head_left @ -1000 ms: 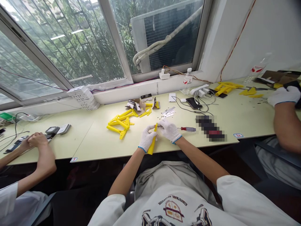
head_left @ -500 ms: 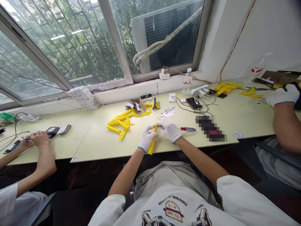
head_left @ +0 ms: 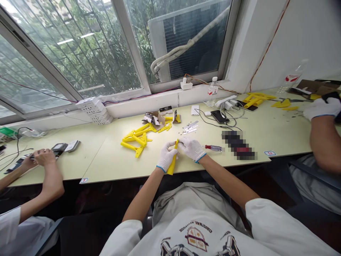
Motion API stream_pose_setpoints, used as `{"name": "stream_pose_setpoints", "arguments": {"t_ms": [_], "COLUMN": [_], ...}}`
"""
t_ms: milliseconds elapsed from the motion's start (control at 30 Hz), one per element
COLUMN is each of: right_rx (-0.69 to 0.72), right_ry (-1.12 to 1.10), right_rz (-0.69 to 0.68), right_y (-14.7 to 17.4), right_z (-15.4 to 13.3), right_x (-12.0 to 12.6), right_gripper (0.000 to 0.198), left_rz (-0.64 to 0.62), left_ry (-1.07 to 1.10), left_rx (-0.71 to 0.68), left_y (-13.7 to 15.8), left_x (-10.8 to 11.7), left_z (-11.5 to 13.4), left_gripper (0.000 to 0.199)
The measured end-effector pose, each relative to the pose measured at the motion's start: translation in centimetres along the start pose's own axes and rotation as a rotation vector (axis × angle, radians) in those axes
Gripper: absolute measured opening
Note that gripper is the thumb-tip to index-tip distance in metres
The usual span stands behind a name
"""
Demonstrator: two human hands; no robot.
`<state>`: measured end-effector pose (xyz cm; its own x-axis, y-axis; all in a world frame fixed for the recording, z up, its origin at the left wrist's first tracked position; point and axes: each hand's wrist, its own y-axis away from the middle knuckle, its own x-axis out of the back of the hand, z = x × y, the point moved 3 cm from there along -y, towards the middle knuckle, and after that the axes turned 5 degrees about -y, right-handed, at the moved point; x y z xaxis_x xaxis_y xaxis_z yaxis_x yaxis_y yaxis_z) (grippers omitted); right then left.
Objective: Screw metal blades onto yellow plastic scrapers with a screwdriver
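My left hand (head_left: 166, 158), in a white glove with blue trim, is closed round a yellow plastic handle (head_left: 172, 165). The handle tilts, its wide lower end towards me by the table edge and its thin tip up. At that tip the fingers of my right hand (head_left: 191, 147), also gloved, are pinched together; what they hold is too small to make out. Just right of that hand is a screwdriver (head_left: 213, 147) with a clear and red grip, its tip end hidden by the glove. Thin metal strips (head_left: 190, 128) and tiny dark bits lie beyond my hands.
Several yellow plastic parts (head_left: 138, 140) are heaped to the left, near an opened small carton (head_left: 156, 120). Behind are a phone (head_left: 220, 116), cables, a power strip (head_left: 226, 102) and a bottle (head_left: 212, 91). A blurred-out dark item (head_left: 238, 145) lies right. Co-workers' hands (head_left: 322, 107) show at both sides.
My hands and the yellow handle stay almost still. On the far right, the co-worker's gloved hand has shifted slightly, along with the dark item near it.
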<state>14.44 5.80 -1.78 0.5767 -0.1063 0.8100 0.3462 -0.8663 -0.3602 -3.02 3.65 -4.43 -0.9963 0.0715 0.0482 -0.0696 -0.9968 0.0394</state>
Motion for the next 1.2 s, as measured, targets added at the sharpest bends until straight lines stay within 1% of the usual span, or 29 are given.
{"name": "stream_pose_setpoints", "arguments": {"t_ms": [233, 533, 633, 733, 833, 1000, 1200], "right_rx": [-0.012, -0.006, -0.007, -0.018, -0.035, -0.059, -0.025], "right_ry": [0.007, 0.009, 0.006, 0.009, 0.016, 0.028, 0.037], "right_rz": [0.003, 0.034, 0.044, 0.065, 0.084, 0.092, 0.086], "right_y": [-0.3, -0.1, -0.6, -1.1, -1.3, -1.0, -0.9], "right_z": [0.5, 0.8, 1.2, 1.6, 1.6, 1.2, 1.3], "right_x": [-0.3, -0.7, -1.2, -1.6, -1.7, -1.0, -1.1], "right_gripper": [0.039, 0.04, 0.031, 0.022, 0.024, 0.033, 0.036], "left_rz": [-0.008, -0.042, -0.055, -0.04, -0.013, -0.026, -0.027], "left_ry": [0.002, 0.026, 0.067, 0.102, 0.138, 0.205, 0.183], "left_rx": [0.019, -0.002, -0.005, 0.007, 0.025, 0.04, 0.04], "left_y": [0.1, -0.3, -0.4, -0.7, -0.8, -0.7, -0.5], "left_x": [0.0, 0.2, 0.1, 0.1, 0.2, 0.1, 0.1], "left_z": [0.2, -0.4, -0.6, -0.7, -0.6, -0.1, -0.1], "left_gripper": [0.062, 0.059, 0.059, 0.058, 0.059, 0.06, 0.062]}}
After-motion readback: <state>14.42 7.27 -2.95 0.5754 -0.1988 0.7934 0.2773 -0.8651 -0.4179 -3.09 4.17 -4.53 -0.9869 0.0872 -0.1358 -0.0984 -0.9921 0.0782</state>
